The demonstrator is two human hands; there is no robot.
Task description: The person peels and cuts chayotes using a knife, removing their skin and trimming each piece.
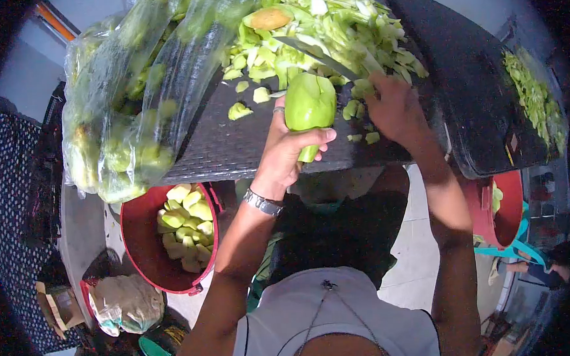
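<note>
Nearest, a red tub (pixel 137 248) stood at the left, below the front edge of the tabletop (pixel 232 142), with pale pieces (pixel 188 227) in it. Over that edge the left grip (pixel 280 146) was wrapped round the narrow end of the green fruit (pixel 310 104), thumb across its front and fingers behind, so that the broad end pointed away from the body. It looked a sound hold: firm low down, with the broad end bare to the blade. The thumb seemed best kept low and flat, out of the blade's line, since the wet-looking skin could well let the fruit slip. The right grip (pixel 396 106) was closed on the knife (pixel 324 60), its fist hiding the handle, and the blade slanted across beyond the broad end; whether it touched could not be told. Good work here probably asked for a shallow blade, short light strokes and a small turn of the fruit between them, rather than more force. Farther off, peelings (pixel 361 28) lay heaped, a brownish piece (pixel 268 18) among them, with a clear bag (pixel 117 122) at the left; strokes aimed at the heap would have kept scraps together
</note>
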